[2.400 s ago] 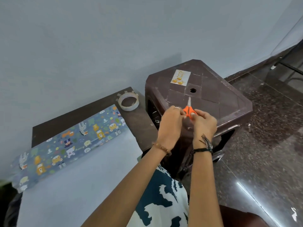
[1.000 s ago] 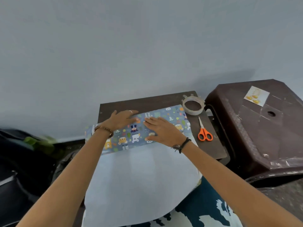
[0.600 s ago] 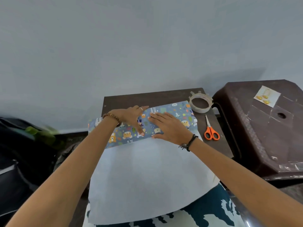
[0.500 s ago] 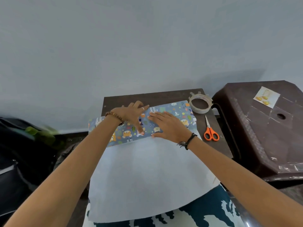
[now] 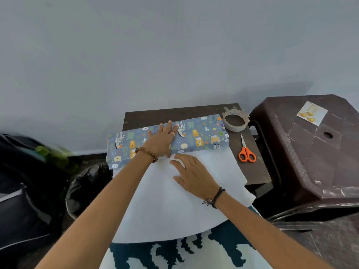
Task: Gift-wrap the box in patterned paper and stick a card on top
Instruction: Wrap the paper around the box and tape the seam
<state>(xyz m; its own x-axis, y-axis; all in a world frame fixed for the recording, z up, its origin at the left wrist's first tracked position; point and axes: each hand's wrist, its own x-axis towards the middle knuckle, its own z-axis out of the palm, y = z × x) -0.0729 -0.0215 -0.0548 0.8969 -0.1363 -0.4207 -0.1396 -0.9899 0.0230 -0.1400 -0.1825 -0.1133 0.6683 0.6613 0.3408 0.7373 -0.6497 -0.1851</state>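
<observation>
A sheet of wrapping paper lies on a small dark table (image 5: 180, 113), white side (image 5: 174, 206) up, hanging over the near edge. Its far part (image 5: 202, 133) is folded over, showing a blue animal pattern; whether the box lies under it I cannot tell. My left hand (image 5: 161, 140) presses flat on the patterned fold, fingers spread. My right hand (image 5: 192, 171) rests flat on the white side just below the fold's edge. A small white card (image 5: 311, 113) with gold shapes lies on the brown plastic stool (image 5: 314, 152) at the right.
A roll of clear tape (image 5: 235, 121) sits at the table's far right corner, with orange-handled scissors (image 5: 245, 150) just in front of it. A dark bag (image 5: 25, 191) and a black plastic sack (image 5: 87, 187) stand to the left. A pale wall rises behind the table.
The scissors went from my hands at the stool onto the table. Since then my right hand slid off the patterned fold onto the white side, and my left hand flattened on the fold.
</observation>
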